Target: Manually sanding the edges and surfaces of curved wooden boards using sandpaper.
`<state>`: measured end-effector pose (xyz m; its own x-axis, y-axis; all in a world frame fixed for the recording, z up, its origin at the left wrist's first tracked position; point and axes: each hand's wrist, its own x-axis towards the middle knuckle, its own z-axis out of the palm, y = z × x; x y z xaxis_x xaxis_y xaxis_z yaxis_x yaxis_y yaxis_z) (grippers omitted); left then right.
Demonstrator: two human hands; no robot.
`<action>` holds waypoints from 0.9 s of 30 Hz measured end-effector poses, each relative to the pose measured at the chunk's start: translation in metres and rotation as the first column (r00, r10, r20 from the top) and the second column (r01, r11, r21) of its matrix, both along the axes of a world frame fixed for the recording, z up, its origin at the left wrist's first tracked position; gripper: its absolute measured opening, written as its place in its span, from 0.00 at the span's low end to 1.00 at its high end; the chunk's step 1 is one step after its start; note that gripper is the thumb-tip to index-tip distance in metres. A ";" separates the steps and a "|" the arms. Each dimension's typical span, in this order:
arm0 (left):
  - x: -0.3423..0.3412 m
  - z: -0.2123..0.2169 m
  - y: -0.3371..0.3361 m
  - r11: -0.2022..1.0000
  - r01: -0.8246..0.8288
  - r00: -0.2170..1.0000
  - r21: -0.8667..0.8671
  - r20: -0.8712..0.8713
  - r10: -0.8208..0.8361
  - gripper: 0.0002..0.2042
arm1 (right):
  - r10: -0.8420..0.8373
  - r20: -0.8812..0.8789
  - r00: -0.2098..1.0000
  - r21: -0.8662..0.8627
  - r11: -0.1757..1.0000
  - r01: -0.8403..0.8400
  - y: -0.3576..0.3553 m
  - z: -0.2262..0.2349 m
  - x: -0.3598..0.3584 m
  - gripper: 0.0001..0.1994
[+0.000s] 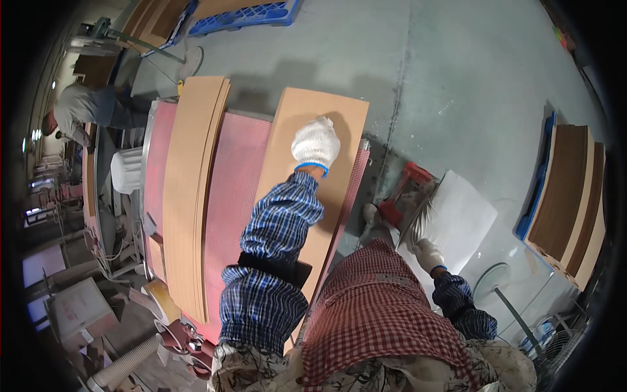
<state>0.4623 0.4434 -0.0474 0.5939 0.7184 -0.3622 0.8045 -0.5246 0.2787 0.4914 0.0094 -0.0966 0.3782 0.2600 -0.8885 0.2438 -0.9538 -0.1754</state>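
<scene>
My left hand [316,142], in a white knit glove with a blue cuff, rests on a long tan board [281,137]. Its fingers are curled; whatever may be under them is hidden. The board lies on a pink-red ribbed table [236,160]. Lower on the right, my right hand [428,255], gloved the same way, is closed at the near left edge of a large white sheet [460,219]. The sheet hangs beside my legs, with creases along its left side. Both forearms wear blue checked sleeves.
A stack of tan boards [192,189] lies on the table's left part. Beside my feet is a red object [408,179]. More boards [568,196] stand on a blue pallet at right; a blue pallet [248,18] lies beyond. Another person [88,108] bends at far left.
</scene>
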 end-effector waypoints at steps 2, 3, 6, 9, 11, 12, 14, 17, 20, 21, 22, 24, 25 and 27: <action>0.030 -0.003 0.015 1.000 0.017 1.000 0.001 -0.026 -0.017 0.14 | -0.038 -0.018 0.999 -0.023 0.999 0.038 0.002 0.000 0.004 0.20; 0.041 -0.005 0.020 1.000 0.027 0.999 -0.002 -0.029 -0.027 0.14 | -0.065 -0.032 0.997 -0.042 0.997 0.064 0.002 -0.001 0.004 0.20; 0.067 -0.007 0.037 0.999 0.022 1.000 0.042 -0.022 -0.022 0.10 | -0.092 -0.060 0.994 -0.074 0.993 0.088 0.005 0.000 0.006 0.20; 0.081 -0.011 0.055 0.951 0.286 0.954 0.117 -0.132 -0.270 0.11 | -0.103 -0.066 0.993 -0.068 0.993 0.099 0.004 -0.001 0.010 0.19; 0.089 -0.007 0.053 0.959 0.278 0.947 0.046 -0.180 -0.266 0.12 | -0.126 -0.059 0.990 -0.059 0.991 0.123 -0.014 -0.015 0.007 0.19; 0.087 -0.006 0.053 0.975 0.223 0.968 0.006 -0.123 -0.221 0.13 | -0.139 -0.059 0.988 -0.039 0.990 0.137 -0.016 -0.016 0.006 0.19; 0.078 -0.006 0.053 0.985 0.169 0.983 -0.037 -0.067 -0.171 0.15 | -0.172 -0.039 0.984 -0.013 0.985 0.171 -0.019 -0.019 0.006 0.19; 0.056 -0.006 0.044 0.984 0.173 0.985 0.036 -0.033 -0.172 0.12 | -0.198 -0.021 0.980 0.036 0.979 0.199 -0.016 -0.013 0.011 0.19; 0.012 0.006 0.018 0.995 0.100 0.995 -0.013 -0.015 -0.101 0.13 | -0.169 -0.025 0.985 0.038 0.985 0.170 -0.018 -0.007 0.007 0.19; -0.010 0.008 0.008 0.996 0.092 0.996 -0.006 -0.011 -0.092 0.13 | -0.139 -0.032 0.990 0.020 0.990 0.140 -0.017 -0.006 0.003 0.19; -0.029 0.009 -0.001 0.996 0.084 0.996 -0.006 0.018 -0.084 0.12 | -0.113 -0.037 0.993 0.013 0.993 0.114 -0.015 -0.005 0.003 0.19; -0.070 0.013 -0.025 0.998 0.068 0.996 -0.006 0.054 -0.067 0.11 | -0.063 -0.004 0.998 0.021 0.998 0.063 -0.015 -0.004 -0.005 0.18; -0.091 0.018 -0.039 0.998 0.070 0.995 0.010 0.071 -0.070 0.11 | -0.025 0.033 0.999 0.026 0.999 0.024 -0.018 -0.003 -0.012 0.18; -0.137 0.032 -0.067 0.998 0.055 0.994 0.032 0.094 -0.058 0.10 | -0.003 0.081 0.997 0.105 0.994 -0.006 -0.029 -0.004 -0.028 0.18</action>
<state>0.3249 0.3765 -0.0156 0.6643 0.6923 -0.2818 0.7442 -0.5774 0.3359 0.4633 -0.0195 -0.1007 0.4471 0.3513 -0.8226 0.2625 -0.9307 -0.2548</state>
